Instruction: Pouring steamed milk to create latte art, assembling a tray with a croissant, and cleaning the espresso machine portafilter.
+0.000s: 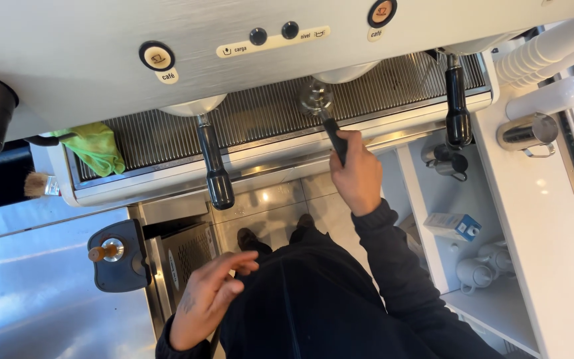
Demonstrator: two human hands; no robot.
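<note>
Brushed steel fronts the espresso machine [167, 26], and below it the person's right hand [357, 176] has its grip closed around the black handle of a portafilter [323, 110], whose round metal basket sits over the ribbed drip tray [267, 113] just beneath the middle group head. The left hand [207, 299] hangs low by the dark sweater, its grip open, fingers loosely spread and holding nothing. Two other black-handled portafilters [214, 166] stay locked in at either side. A green cloth [94, 146] lies on the tray's left end, and a tamper [106, 251] rests on its mat on the steel desk [34, 299].
</note>
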